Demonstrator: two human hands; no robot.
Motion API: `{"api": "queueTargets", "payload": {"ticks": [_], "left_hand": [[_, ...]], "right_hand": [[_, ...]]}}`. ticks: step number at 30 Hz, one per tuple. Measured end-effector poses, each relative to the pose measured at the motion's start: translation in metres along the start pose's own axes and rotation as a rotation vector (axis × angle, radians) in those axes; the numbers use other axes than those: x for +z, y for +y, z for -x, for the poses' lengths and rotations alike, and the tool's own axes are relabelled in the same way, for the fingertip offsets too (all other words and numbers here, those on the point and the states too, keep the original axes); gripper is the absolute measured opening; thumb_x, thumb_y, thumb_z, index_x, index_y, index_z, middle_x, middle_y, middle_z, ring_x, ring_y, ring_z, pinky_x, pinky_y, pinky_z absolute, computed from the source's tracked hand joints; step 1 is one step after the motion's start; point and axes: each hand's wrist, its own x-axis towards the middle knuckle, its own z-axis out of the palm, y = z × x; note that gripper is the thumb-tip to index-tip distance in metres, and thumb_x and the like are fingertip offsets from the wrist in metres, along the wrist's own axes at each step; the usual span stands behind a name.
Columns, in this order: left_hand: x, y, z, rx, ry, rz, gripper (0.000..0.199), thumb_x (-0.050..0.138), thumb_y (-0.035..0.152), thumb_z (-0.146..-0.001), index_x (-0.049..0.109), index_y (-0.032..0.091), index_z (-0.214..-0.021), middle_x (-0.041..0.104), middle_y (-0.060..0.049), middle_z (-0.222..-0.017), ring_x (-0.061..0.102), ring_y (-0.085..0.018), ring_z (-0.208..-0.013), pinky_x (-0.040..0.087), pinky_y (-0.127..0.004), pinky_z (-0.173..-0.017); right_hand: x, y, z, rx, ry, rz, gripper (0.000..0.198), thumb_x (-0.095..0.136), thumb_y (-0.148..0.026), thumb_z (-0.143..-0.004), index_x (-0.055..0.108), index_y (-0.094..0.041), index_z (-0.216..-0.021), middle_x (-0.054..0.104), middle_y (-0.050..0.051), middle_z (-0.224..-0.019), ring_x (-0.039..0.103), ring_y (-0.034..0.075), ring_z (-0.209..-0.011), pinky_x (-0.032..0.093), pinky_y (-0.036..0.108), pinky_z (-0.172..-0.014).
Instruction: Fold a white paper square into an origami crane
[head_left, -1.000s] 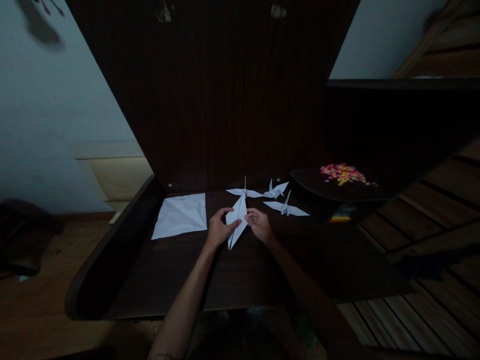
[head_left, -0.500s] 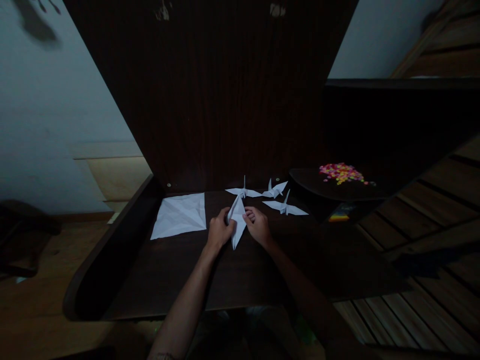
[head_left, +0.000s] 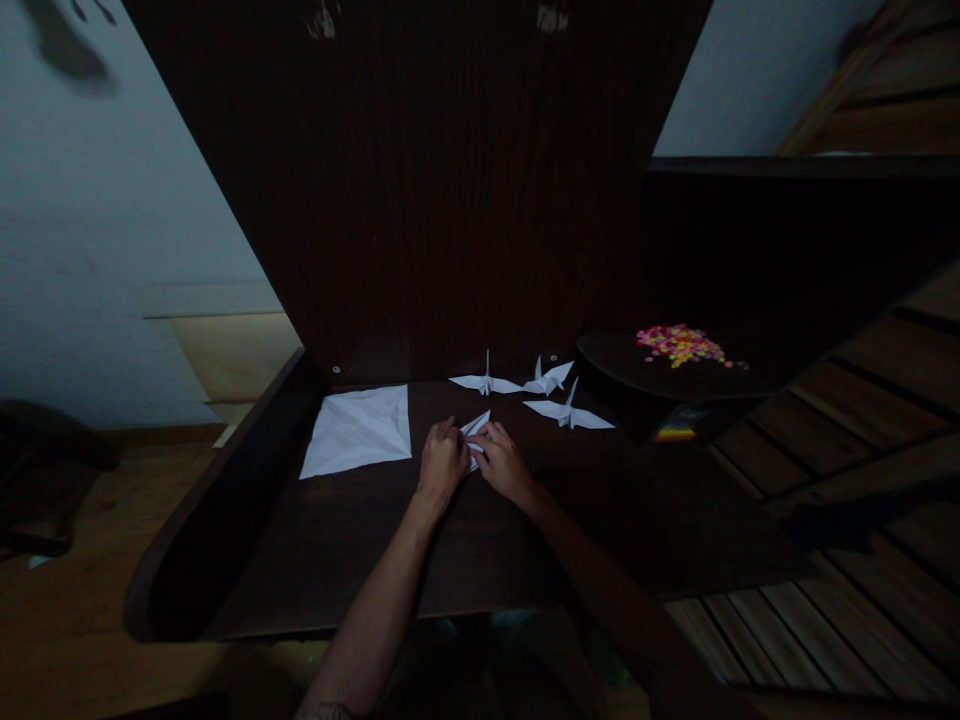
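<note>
A partly folded piece of white origami paper [head_left: 475, 426] lies low over the dark desk, mostly covered by my fingers. My left hand [head_left: 444, 458] is closed on its left side, fingers bent. From the right, my right hand [head_left: 504, 460] pinches the same paper near its upper part. Just beyond my hands are three finished paper cranes: one [head_left: 487, 384] straight ahead, another [head_left: 550, 378] to its right, and a third [head_left: 569, 413] nearer to me. To the left, a creased white sheet [head_left: 358, 432] is spread flat on the desk.
A heap of small colourful pieces [head_left: 682, 345] sits on a rounded dark shelf [head_left: 615, 360] at the right. Under that shelf is a small item with a yellow strip [head_left: 676, 435]. A raised side panel [head_left: 217, 500] bounds the desk [head_left: 330, 570] on the left.
The folded paper, earlier showing as a long upright diamond, now shows smaller and slanted between my fingers. My right hand has moved slightly left, closer to my left hand.
</note>
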Motion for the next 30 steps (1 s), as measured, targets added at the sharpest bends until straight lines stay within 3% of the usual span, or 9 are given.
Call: {"api": "queueTargets", "payload": {"ticks": [5, 12, 23, 30], "left_hand": [[-0.005, -0.002, 0.000, 0.047, 0.008, -0.071, 0.014, 0.051, 0.008, -0.083, 0.063, 0.015, -0.082, 0.063, -0.014, -0.094, 0.057, -0.028, -0.096, 0.048, -0.040, -0.086], [-0.004, -0.009, -0.001, 0.033, -0.004, -0.078, 0.015, 0.045, 0.010, -0.089, 0.057, 0.016, -0.082, 0.061, -0.011, -0.085, 0.061, -0.023, -0.079, 0.048, -0.033, -0.072], [-0.009, -0.016, -0.005, -0.031, -0.001, 0.048, 0.011, 0.043, 0.018, -0.094, 0.053, 0.018, -0.090, 0.067, -0.008, -0.083, 0.067, -0.020, -0.078, 0.047, -0.028, -0.070], [-0.011, -0.016, -0.006, -0.091, 0.022, 0.090, 0.010, 0.043, 0.020, -0.094, 0.053, 0.018, -0.092, 0.069, -0.008, -0.082, 0.068, -0.022, -0.077, 0.047, -0.028, -0.069]], "right_hand": [[0.002, 0.002, 0.001, -0.124, -0.078, -0.028, 0.033, 0.045, -0.002, -0.086, 0.070, -0.016, -0.102, 0.064, 0.010, -0.101, 0.053, 0.021, -0.096, 0.049, 0.033, -0.088], [-0.002, 0.003, 0.002, -0.166, -0.198, 0.094, 0.041, 0.043, 0.001, -0.084, 0.068, -0.016, -0.110, 0.065, 0.007, -0.117, 0.050, 0.021, -0.099, 0.047, 0.034, -0.089], [-0.026, -0.014, -0.020, -0.223, -0.401, 0.318, 0.024, 0.053, -0.010, -0.080, 0.067, -0.013, -0.100, 0.059, 0.012, -0.109, 0.049, 0.025, -0.104, 0.044, 0.034, -0.091], [-0.040, -0.030, -0.026, -0.238, -0.526, 0.410, 0.022, 0.048, -0.011, -0.087, 0.064, -0.014, -0.102, 0.063, 0.011, -0.105, 0.055, 0.023, -0.102, 0.043, 0.034, -0.091]]}}
